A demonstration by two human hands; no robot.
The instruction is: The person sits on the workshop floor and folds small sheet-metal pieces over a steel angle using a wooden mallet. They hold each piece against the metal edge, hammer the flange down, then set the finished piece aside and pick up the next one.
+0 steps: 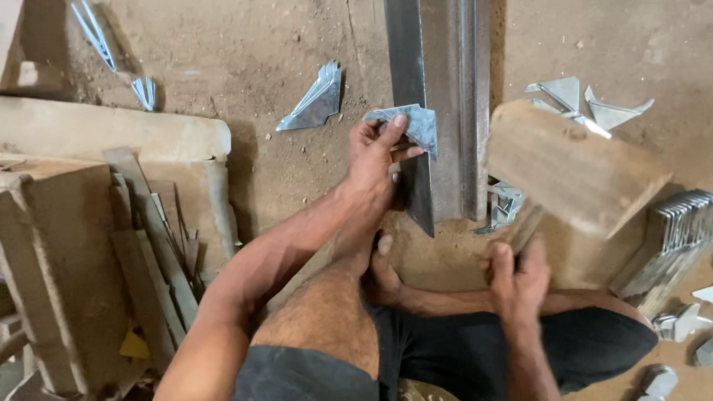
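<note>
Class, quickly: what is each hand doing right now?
Left hand: shut on a folded metal piece, held against the steel rail.
Right hand: shut on a wooden mallet.

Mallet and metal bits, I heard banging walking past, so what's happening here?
A person sits on the dirt floor. The left hand presses a folded metal piece against the edge of a steel bar. The right hand holds a wooden mallet raised beside it. More cut pieces lie around.

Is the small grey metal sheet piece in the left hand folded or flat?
Folded. The small grey metal sheet piece bends over the edge of the long steel angle bar, pressed by the left hand.
</note>
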